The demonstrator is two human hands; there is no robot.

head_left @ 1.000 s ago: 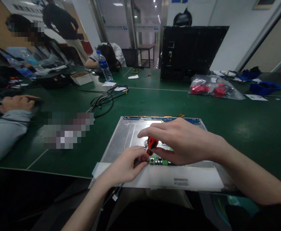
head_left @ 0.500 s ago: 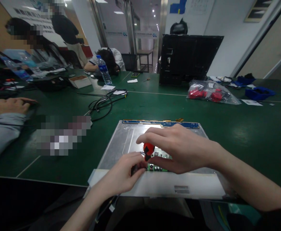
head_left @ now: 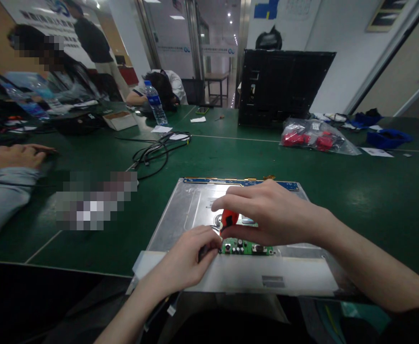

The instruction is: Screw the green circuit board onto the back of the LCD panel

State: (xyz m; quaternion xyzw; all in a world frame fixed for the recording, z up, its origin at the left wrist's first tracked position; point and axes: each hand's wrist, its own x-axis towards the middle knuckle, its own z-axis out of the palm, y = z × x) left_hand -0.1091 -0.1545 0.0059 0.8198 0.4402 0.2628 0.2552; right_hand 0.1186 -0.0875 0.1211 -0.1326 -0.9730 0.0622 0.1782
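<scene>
One table (head_left: 230, 160) underlies two hands (head_left: 191, 253) (head_left: 277, 212) and one tool (head_left: 230, 218).

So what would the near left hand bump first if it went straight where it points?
Probably the red tool that the right hand holds, just ahead of the left hand. They look so close that I can't tell whether they touch.

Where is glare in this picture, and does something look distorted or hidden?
Head view: the metal panel reflects light brightly near the right hand; head view: the green table has a soft pale glare at right; head view: the black display slants outward, perhaps from a wide lens; head view: a mosaic patch covers something on the table's left part.
</scene>
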